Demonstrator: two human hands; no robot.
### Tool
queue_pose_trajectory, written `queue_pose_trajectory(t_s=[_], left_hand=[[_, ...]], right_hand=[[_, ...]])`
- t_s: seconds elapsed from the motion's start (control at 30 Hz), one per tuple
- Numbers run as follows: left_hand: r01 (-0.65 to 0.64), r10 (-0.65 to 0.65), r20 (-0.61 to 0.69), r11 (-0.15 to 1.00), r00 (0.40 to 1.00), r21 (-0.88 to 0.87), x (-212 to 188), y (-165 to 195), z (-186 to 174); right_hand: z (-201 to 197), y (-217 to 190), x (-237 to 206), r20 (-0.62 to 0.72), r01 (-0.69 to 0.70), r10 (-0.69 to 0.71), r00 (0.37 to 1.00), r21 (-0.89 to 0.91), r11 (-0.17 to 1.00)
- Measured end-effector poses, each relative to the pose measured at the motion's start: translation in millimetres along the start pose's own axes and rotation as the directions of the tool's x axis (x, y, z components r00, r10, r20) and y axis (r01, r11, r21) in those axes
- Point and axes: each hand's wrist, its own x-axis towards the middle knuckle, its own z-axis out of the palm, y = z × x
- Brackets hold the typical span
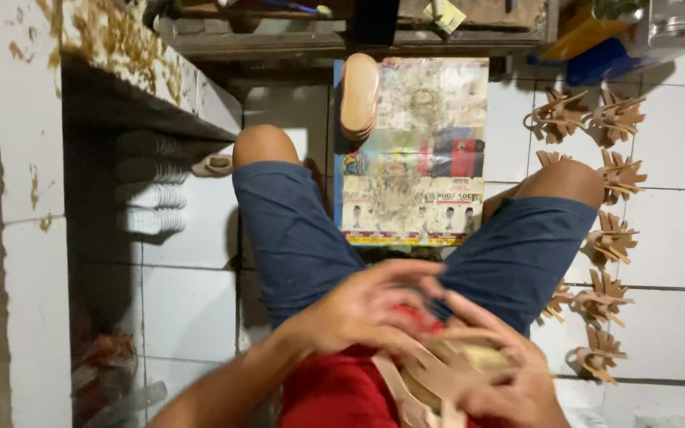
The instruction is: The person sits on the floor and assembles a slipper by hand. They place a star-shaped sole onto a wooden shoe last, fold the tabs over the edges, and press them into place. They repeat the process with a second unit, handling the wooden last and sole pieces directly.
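Over lap: left hand (362,313), right hand (509,372) both clasp tan sandal (445,372), pointing unclear.

A small sandal-making workshop is shown: cut tan strap pieces (614,238) are scattered on the tiled floor (679,135), and soles (358,95) are stacked beside a glue-stained counter (132,55).

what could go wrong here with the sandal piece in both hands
1. Both hands, left hand and right hand, work the tan strapped sandal piece close over the lap; it looks blurred, so a strap might slip loose.
2. The stack of soles sits at the edge of the stained board and could topple.
3. The strap pieces lining the floor by the knee could get kicked.
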Motion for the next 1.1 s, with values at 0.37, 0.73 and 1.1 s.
queue_pose_trajectory(t_s=[0.37,0.73,1.1], left_hand=[[-0.038,0.247,-0.445,0.903,0.861,0.428,-36,-6,39],[-0.035,0.416,-0.331,0.665,0.847,0.746,-35,3,48],[-0.128,0.224,-0.477,0.966,0.85,0.226,-33,-2,57]], right_hand=[[61,-75,58,0.101,0.061,-0.024,0.995,-0.378,0.924],[38,-130,111,0.337,0.084,0.094,0.937,-0.477,0.875],[37,-57,101,0.183,-0.478,0.466,0.866,0.023,0.878]])
